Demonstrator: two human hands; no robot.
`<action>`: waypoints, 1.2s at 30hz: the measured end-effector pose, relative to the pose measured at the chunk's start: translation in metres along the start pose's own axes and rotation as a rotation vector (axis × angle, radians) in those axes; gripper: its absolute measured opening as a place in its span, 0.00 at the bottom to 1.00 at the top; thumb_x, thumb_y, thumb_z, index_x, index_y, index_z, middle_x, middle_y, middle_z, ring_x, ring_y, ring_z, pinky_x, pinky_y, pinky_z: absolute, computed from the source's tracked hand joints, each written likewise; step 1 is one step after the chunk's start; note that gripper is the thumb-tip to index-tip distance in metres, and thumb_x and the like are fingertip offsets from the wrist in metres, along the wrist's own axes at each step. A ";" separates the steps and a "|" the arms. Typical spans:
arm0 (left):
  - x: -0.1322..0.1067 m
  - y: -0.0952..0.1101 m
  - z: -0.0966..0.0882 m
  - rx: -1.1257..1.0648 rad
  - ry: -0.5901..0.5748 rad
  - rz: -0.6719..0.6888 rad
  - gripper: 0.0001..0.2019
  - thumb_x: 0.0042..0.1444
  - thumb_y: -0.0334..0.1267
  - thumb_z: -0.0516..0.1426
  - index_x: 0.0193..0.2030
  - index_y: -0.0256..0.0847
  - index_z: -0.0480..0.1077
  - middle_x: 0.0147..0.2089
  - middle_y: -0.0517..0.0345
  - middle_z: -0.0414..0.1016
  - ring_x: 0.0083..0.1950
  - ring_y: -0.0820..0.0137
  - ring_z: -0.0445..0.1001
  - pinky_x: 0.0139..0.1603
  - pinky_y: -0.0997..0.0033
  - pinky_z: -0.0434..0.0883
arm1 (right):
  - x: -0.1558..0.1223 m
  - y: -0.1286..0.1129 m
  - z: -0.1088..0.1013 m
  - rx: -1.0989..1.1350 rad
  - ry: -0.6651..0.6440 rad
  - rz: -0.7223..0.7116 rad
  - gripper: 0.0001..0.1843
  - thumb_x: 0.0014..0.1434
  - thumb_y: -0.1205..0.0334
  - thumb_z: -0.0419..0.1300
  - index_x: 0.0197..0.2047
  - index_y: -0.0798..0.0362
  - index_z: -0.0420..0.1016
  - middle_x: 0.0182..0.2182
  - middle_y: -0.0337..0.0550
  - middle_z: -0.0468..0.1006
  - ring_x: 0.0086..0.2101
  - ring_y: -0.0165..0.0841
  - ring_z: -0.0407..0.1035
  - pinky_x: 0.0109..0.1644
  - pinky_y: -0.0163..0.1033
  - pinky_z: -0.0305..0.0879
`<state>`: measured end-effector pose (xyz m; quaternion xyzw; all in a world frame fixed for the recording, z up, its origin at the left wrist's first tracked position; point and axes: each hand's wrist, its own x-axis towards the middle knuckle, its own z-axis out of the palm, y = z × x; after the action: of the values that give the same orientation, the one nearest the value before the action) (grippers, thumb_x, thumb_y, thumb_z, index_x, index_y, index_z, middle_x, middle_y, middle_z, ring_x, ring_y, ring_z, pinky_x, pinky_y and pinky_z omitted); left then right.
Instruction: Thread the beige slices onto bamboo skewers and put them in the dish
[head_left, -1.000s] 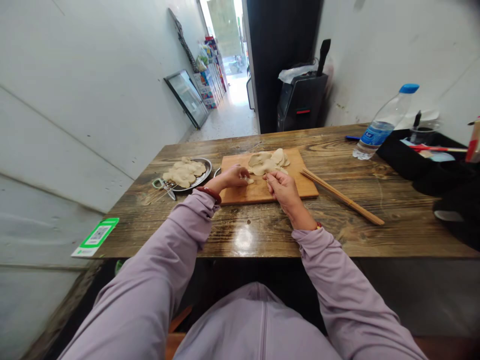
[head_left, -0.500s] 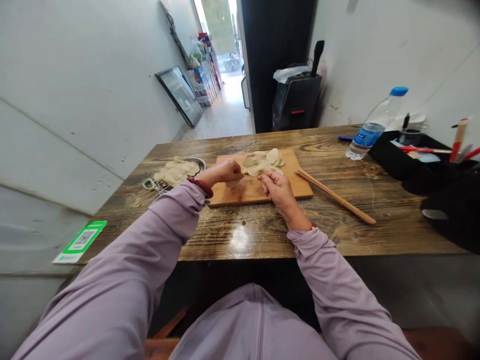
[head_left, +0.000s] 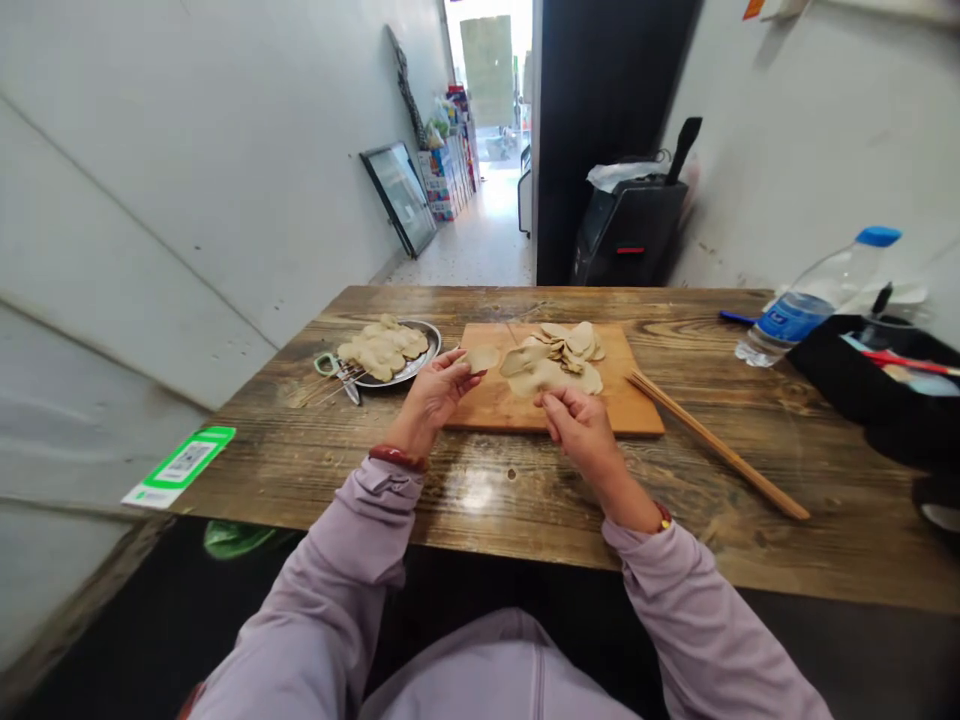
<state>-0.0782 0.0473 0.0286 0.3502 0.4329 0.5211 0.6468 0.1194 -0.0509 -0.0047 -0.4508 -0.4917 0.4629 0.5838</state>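
Note:
My left hand point(head_left: 439, 390) pinches one thin beige slice point(head_left: 480, 357) and holds it up over the left end of the wooden cutting board point(head_left: 517, 405). My right hand point(head_left: 574, 425) hovers at the board's near edge, fingers closed on the near edge of the slice pile point(head_left: 559, 358) heaped on the board. A metal plate point(head_left: 421, 362) with more beige slices point(head_left: 382, 350), some of them on thin skewers, stands left of the board.
Small scissors point(head_left: 335, 371) lie by the plate. A bundle of bamboo skewers point(head_left: 712, 442) lies right of the board. A water bottle point(head_left: 814, 300) and a black tray point(head_left: 862, 385) with pens sit far right. A green card point(head_left: 180, 467) is at the table's left corner.
My left hand has lifted one slice off the board and turned palm up. My right hand shifted slightly nearer along the pile. The camera view tilted and moved.

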 end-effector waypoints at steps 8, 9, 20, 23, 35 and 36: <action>0.005 -0.008 -0.009 -0.114 -0.043 -0.029 0.10 0.53 0.24 0.65 0.40 0.36 0.71 0.36 0.55 0.81 0.33 0.69 0.83 0.34 0.75 0.77 | -0.023 0.014 0.001 -0.285 -0.084 0.002 0.15 0.63 0.48 0.59 0.34 0.52 0.76 0.17 0.30 0.63 0.18 0.26 0.55 0.22 0.33 0.51; 0.004 -0.010 -0.009 -0.117 -0.041 -0.022 0.10 0.53 0.25 0.65 0.40 0.35 0.72 0.37 0.55 0.81 0.33 0.70 0.82 0.34 0.75 0.77 | -0.025 0.014 -0.001 -0.322 -0.093 -0.002 0.15 0.64 0.50 0.59 0.34 0.52 0.76 0.17 0.31 0.63 0.19 0.26 0.56 0.23 0.33 0.52; 0.004 -0.011 -0.013 -0.144 0.059 0.083 0.10 0.46 0.25 0.67 0.36 0.36 0.76 0.34 0.61 0.78 0.28 0.80 0.70 0.25 0.81 0.64 | -0.041 0.015 -0.003 -0.589 -0.119 -0.131 0.11 0.66 0.58 0.58 0.35 0.51 0.79 0.17 0.32 0.67 0.20 0.29 0.65 0.28 0.35 0.61; 0.004 -0.010 -0.012 -0.156 0.036 0.077 0.09 0.45 0.26 0.67 0.35 0.36 0.75 0.33 0.61 0.77 0.29 0.79 0.71 0.26 0.80 0.66 | -0.042 0.015 -0.003 -0.596 -0.135 -0.110 0.11 0.66 0.58 0.58 0.38 0.52 0.80 0.17 0.32 0.67 0.20 0.30 0.66 0.29 0.36 0.63; 0.001 -0.008 -0.010 -0.141 0.042 0.120 0.09 0.46 0.27 0.67 0.34 0.37 0.74 0.35 0.61 0.77 0.32 0.77 0.74 0.32 0.78 0.71 | -0.041 0.021 -0.005 -0.554 -0.128 -0.026 0.13 0.67 0.56 0.57 0.36 0.52 0.79 0.17 0.33 0.66 0.21 0.30 0.65 0.28 0.36 0.61; 0.001 -0.008 -0.010 -0.139 0.043 0.122 0.09 0.46 0.27 0.67 0.35 0.38 0.74 0.35 0.61 0.77 0.32 0.77 0.74 0.32 0.78 0.71 | -0.041 0.021 -0.006 -0.553 -0.126 -0.021 0.13 0.67 0.56 0.57 0.36 0.52 0.80 0.17 0.32 0.66 0.21 0.30 0.64 0.28 0.36 0.60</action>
<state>-0.0847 0.0467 0.0174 0.3190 0.3873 0.5958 0.6271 0.1193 -0.0885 -0.0324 -0.5579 -0.6393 0.3324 0.4117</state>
